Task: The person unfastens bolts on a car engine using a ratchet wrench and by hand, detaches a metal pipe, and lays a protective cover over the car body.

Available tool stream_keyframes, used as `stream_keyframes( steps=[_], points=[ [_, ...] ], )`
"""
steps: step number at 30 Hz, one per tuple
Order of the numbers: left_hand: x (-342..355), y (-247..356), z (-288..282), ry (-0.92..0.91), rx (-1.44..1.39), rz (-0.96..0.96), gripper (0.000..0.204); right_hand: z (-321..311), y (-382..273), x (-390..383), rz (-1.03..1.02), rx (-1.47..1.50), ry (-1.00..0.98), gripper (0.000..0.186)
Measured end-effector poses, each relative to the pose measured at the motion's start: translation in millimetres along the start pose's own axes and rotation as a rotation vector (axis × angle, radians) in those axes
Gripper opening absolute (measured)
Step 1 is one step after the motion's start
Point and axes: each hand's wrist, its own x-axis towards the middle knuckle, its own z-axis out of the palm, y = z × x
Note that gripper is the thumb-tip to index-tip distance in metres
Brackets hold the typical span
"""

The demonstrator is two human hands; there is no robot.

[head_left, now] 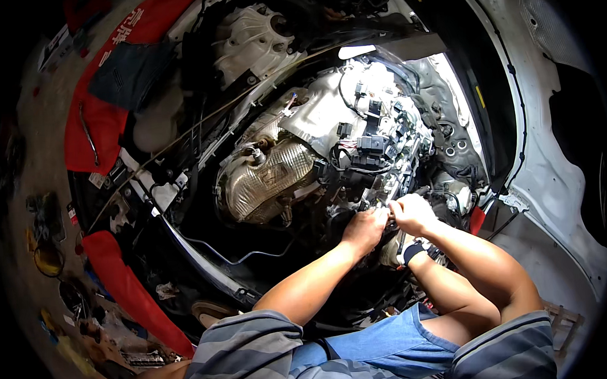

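Metal is close under both hands, the left hand (366, 230) and the right hand (413, 216), side by side at the engine's near right corner. Their fingers are curled, but the tips are partly hidden, so I cannot tell how far closed they are or what they hold. It looks like fiddly finger work on a small part; I think the next move calls for a steady grip and little pushes or turns. The engine (318, 125) fills the middle of the bay. Black plugs (373, 145) sit just past the hands, along its right edge. A shiny shield (270, 180) covers its left side. Farther out, a wrench (88, 133) lies on red cloth (78, 150) over the bay's left edge.
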Motion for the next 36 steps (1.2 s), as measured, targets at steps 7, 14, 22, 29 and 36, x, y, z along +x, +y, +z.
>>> stream_keyframes(
  steps=[7, 14, 22, 29, 36],
  points=[
    [5, 7, -2, -0.037, -0.019, -0.027, 0.017, -30, 3, 9, -0.262, -0.101, -0.280, 0.031],
    [-4, -1, -13, -0.016, 0.018, 0.029, 0.015, 4, -12, 3, 0.563, 0.525, -0.252, 0.036],
    [3, 7, -7, -0.062, 0.046, 0.041, 0.016, -43, -10, 11, -0.490, -0.173, -0.187, 0.025],
    [-1, 3, -13, -0.070, 0.036, -0.027, 0.014, -12, -15, 6, 0.489, 0.563, -0.263, 0.062],
    [2, -1, -3, -0.050, 0.064, -0.004, 0.014, -45, -12, 27, -0.582, -0.215, -0.299, 0.032]
  ],
)
